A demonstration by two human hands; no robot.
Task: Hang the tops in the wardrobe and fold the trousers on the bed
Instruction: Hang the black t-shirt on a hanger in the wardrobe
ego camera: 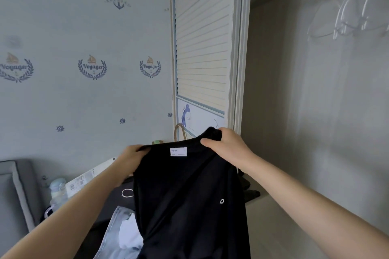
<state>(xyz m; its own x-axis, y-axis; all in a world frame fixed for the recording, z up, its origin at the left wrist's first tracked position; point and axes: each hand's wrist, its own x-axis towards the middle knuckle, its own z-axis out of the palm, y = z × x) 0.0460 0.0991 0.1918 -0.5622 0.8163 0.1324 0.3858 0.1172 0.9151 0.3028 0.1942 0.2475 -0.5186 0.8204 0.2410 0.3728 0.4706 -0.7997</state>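
Item, nearest: pale denim trousers (114, 235), lying low at your left with a white cloth (130, 235) on them, unfolded; the folding step is not yet begun.

Item, in hand: black top (189, 195), held up in front of you by the neckline, its white label (178, 151) facing you. Your left hand (131, 154) pinches the collar's left end; your right hand (224, 143) grips the right end, fingers curled over the cloth. No hanger is in it.

Item, beyond: open wardrobe (315, 111) to your right, louvred door (202, 38) beside it.

Item, farthest: clear hangers (355, 17) on the rail, upper right.

Step judged: hanging this top. Next you likely need one hand freed to fetch a hanger and thread it through the neck.
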